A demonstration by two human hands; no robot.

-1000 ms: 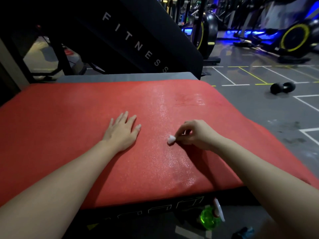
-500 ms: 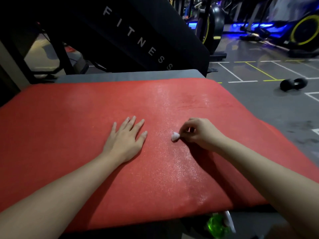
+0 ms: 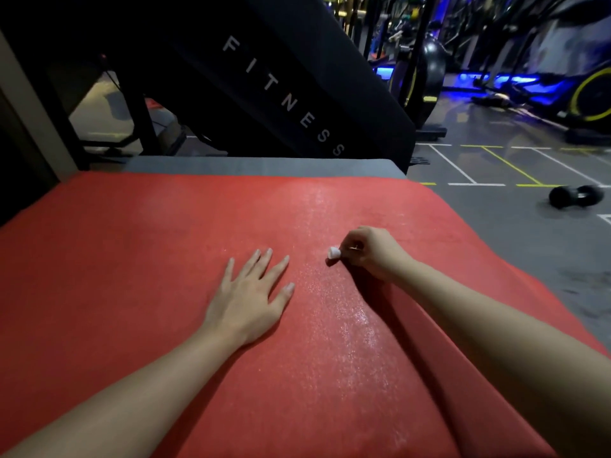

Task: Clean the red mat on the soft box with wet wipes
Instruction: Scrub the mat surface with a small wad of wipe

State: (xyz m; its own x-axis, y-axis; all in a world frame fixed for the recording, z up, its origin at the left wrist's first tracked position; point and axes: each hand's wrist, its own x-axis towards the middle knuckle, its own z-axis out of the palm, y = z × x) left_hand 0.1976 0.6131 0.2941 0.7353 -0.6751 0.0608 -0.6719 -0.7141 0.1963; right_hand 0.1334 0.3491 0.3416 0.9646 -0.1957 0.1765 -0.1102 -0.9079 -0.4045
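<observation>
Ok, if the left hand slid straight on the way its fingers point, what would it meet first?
Probably nothing on the way: the left hand points across bare red mat to its far edge, then the grey slab. The wipe pinched in the right hand sits right of that line.

- red mat [image 3: 148,266] — plain red, with a pale, glistening speckled streak down its middle
- wet wipe [image 3: 333,252] — white
- slab [image 3: 264,166] behind the mat — flat grey
- slanted panel [image 3: 297,61] — black, with pale grey letters reading FITNESS
- floor [image 3: 496,213] — dark grey, marked with white and yellow lines
- dumbbell [image 3: 574,196] — black
- bike wheel [image 3: 596,94] — dark, yellow-rimmed, with a blue glow nearby
</observation>
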